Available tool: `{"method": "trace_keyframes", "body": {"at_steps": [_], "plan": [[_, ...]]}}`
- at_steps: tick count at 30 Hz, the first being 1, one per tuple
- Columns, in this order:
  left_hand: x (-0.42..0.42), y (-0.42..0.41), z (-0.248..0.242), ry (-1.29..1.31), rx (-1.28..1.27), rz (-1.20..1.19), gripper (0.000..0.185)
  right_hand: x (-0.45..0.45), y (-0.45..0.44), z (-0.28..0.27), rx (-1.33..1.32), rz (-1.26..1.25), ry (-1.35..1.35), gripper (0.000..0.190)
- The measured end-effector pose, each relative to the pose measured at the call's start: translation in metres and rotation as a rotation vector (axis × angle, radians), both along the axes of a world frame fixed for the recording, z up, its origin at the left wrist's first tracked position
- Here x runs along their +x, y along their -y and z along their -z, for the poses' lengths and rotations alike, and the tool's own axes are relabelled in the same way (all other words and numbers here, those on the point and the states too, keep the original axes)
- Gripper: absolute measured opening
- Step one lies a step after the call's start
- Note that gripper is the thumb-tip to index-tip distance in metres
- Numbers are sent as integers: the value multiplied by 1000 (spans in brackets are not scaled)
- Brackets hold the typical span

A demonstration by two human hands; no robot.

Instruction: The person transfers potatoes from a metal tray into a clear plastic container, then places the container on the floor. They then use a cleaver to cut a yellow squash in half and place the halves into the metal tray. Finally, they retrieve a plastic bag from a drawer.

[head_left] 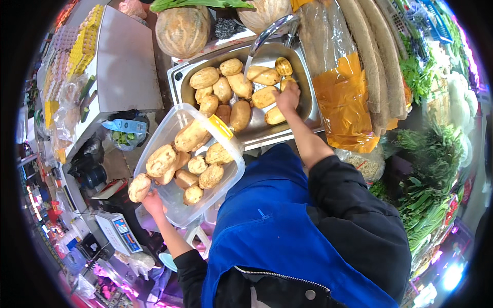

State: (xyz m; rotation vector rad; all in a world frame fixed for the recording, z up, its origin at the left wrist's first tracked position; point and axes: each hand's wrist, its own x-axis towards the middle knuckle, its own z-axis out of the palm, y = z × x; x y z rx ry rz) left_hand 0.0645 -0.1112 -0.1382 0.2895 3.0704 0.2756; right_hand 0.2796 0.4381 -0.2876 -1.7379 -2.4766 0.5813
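Several peeled lotus root segments [241,115] lie in a stainless steel sink [308,111], where water runs from a chrome faucet [269,32]. My right hand [289,96] is in the sink, its fingers on a lotus root piece [287,83] at the right side; how firmly they close on it cannot be told. A clear plastic tub [181,215] with more lotus root segments [161,161] stands at the sink's near left corner, overlapping it. At the tub's left edge my left hand [153,201] holds a lotus root segment [139,188] from below.
Beyond the sink sit pumpkins [183,30] and a steel wool scrubber [227,27]. Long winter melons or similar gourds [379,61] and an orange plastic bag [346,111] flank its right side. Left are a white cabinet [127,57], egg trays [86,42] and a scale [119,233]; leafy greens [427,188] lie right.
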Motion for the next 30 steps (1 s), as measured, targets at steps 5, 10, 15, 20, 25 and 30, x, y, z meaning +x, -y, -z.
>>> {"method": "trace_keyframes", "body": {"at_steps": [5,10,15,20,25,30], "plan": [[-9,25,14,-9,-81,-39,35,-8,-19,106,-181,270,226,105],[-4,21,5,59,-137,-60,34,-7,-23,97,-89,302,155,103],[9,-2,-4,-29,-115,-70,31,-13,-22,49,-571,628,-406,82],[8,-10,2,14,-188,-184,42,-47,-23,3,-1584,1177,-1693,53],[9,-16,0,86,-53,-261,44,-76,-24,-32,-1603,1051,-1993,53],[12,-21,-5,76,-110,-175,48,-92,-15,-41,-1845,1079,-1891,69]]}}
